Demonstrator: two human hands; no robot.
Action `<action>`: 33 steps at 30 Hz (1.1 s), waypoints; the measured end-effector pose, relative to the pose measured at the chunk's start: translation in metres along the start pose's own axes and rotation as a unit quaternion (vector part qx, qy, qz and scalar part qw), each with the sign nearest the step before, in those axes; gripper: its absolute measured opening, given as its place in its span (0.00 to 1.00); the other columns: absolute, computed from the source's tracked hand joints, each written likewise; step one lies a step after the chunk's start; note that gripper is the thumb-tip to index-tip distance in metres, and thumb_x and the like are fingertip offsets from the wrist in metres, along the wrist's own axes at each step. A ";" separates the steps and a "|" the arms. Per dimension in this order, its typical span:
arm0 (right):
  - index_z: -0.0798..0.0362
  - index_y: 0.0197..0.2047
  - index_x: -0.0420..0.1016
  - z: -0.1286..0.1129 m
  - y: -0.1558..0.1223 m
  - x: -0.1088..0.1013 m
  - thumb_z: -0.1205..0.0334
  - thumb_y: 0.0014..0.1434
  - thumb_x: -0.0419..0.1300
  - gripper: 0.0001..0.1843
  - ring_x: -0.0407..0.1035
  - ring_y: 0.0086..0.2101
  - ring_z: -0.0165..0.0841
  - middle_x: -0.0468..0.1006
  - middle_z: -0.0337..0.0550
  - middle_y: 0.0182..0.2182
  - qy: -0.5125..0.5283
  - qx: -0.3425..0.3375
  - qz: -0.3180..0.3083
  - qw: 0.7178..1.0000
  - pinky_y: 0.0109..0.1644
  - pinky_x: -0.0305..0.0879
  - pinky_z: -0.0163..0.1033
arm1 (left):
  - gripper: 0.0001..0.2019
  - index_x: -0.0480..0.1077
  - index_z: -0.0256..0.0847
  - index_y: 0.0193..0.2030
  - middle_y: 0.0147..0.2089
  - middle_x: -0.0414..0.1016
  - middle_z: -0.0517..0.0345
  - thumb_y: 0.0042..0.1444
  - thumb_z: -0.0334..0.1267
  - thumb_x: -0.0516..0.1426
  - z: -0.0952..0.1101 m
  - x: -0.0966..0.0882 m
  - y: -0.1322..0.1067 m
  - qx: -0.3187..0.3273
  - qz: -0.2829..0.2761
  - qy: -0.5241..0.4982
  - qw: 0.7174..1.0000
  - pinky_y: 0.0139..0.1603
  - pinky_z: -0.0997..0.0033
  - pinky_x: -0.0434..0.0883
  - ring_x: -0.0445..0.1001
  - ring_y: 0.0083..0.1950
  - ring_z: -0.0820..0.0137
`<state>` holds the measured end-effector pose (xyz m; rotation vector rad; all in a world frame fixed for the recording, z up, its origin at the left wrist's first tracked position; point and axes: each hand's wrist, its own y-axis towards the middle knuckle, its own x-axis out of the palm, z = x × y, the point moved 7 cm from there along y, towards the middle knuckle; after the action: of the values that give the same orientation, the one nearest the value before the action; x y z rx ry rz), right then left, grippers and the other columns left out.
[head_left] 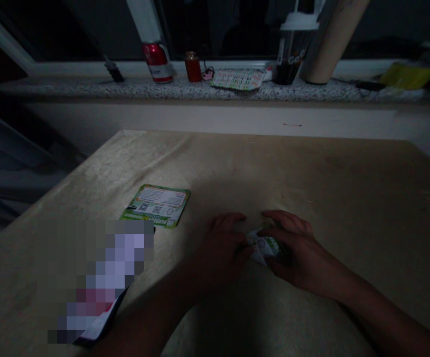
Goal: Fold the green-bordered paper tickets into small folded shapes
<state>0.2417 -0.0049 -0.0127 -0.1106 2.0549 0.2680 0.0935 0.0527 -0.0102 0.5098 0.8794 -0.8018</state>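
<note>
Head view. Green card (157, 205) flat on table (330, 168). Crumpled packet (264, 246) right of card, nearer person. Right hand (298, 253) clamped over packet; left hand (222, 248) meets its left edge, grip not discernible. Red can (158, 62) far beyond card.

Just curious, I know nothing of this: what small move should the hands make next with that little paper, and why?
Probably press it flat against the table. The paper lies crumpled and half folded between the left hand, which touches its edge, and the right hand, which grips it. The dim light hides the creases.
</note>
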 end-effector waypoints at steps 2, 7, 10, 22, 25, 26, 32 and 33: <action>0.42 0.54 0.76 0.001 0.000 0.001 0.65 0.52 0.66 0.25 0.57 0.65 0.52 0.66 0.48 0.64 0.000 0.002 -0.002 1.000 0.63 0.57 0.60 | 0.07 0.79 0.40 0.38 0.63 0.68 0.43 0.62 0.37 0.59 -0.002 0.003 0.000 -0.017 0.010 0.012 1.000 0.65 0.45 0.60 0.61 0.69 0.54; 0.43 0.55 0.76 0.000 0.000 -0.001 0.64 0.55 0.65 0.23 0.56 0.65 0.51 0.65 0.48 0.65 0.008 0.005 -0.015 1.000 0.64 0.56 0.60 | 0.07 0.78 0.40 0.36 0.65 0.65 0.42 0.62 0.38 0.59 -0.001 0.005 0.000 -0.029 0.019 0.017 0.999 0.64 0.43 0.60 0.60 0.69 0.52; 0.43 0.55 0.76 -0.002 0.001 -0.003 0.64 0.57 0.64 0.22 0.56 0.65 0.50 0.65 0.48 0.65 0.018 0.001 -0.023 1.000 0.65 0.55 0.60 | 0.07 0.78 0.39 0.36 0.65 0.65 0.42 0.62 0.38 0.59 -0.001 0.004 0.001 -0.028 0.013 0.014 0.999 0.64 0.43 0.60 0.60 0.69 0.51; 0.43 0.53 0.77 -0.001 0.001 -0.003 0.63 0.55 0.66 0.21 0.58 0.64 0.52 0.67 0.49 0.63 0.013 0.010 -0.003 1.000 0.63 0.57 0.60 | 0.08 0.79 0.38 0.35 0.65 0.65 0.40 0.61 0.39 0.59 0.002 0.005 0.004 -0.037 0.004 0.036 0.999 0.64 0.40 0.60 0.61 0.68 0.48; 0.43 0.54 0.77 -0.001 0.001 -0.002 0.63 0.55 0.66 0.21 0.57 0.65 0.51 0.66 0.49 0.64 0.006 0.011 -0.011 1.000 0.64 0.56 0.60 | 0.09 0.78 0.37 0.35 0.65 0.65 0.40 0.62 0.39 0.59 0.003 0.004 0.005 -0.049 0.004 0.039 0.998 0.64 0.39 0.60 0.62 0.67 0.47; 0.43 0.54 0.76 -0.001 0.001 -0.002 0.63 0.55 0.66 0.21 0.57 0.65 0.51 0.66 0.49 0.64 0.005 0.011 -0.012 1.000 0.64 0.56 0.60 | 0.10 0.78 0.37 0.35 0.65 0.65 0.40 0.62 0.39 0.59 0.003 0.004 0.005 -0.052 0.004 0.041 0.998 0.64 0.38 0.60 0.62 0.67 0.47; 0.43 0.55 0.76 0.000 0.000 0.000 0.63 0.54 0.66 0.23 0.56 0.65 0.50 0.66 0.48 0.64 0.006 0.013 -0.014 1.000 0.64 0.55 0.60 | 0.09 0.78 0.37 0.35 0.66 0.65 0.40 0.61 0.39 0.59 0.001 0.006 0.005 -0.055 0.009 0.038 0.998 0.64 0.39 0.61 0.62 0.67 0.48; 0.43 0.55 0.76 0.000 0.000 0.000 0.63 0.54 0.66 0.24 0.56 0.65 0.50 0.66 0.48 0.64 0.006 0.013 -0.014 1.000 0.65 0.55 0.60 | 0.09 0.78 0.37 0.34 0.66 0.65 0.41 0.61 0.39 0.59 0.001 0.006 0.005 -0.055 0.012 0.037 0.998 0.64 0.39 0.61 0.62 0.67 0.48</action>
<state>0.2415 -0.0049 -0.0128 -0.1259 2.0674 0.2233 0.1002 0.0525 -0.0146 0.4542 0.9782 -0.7129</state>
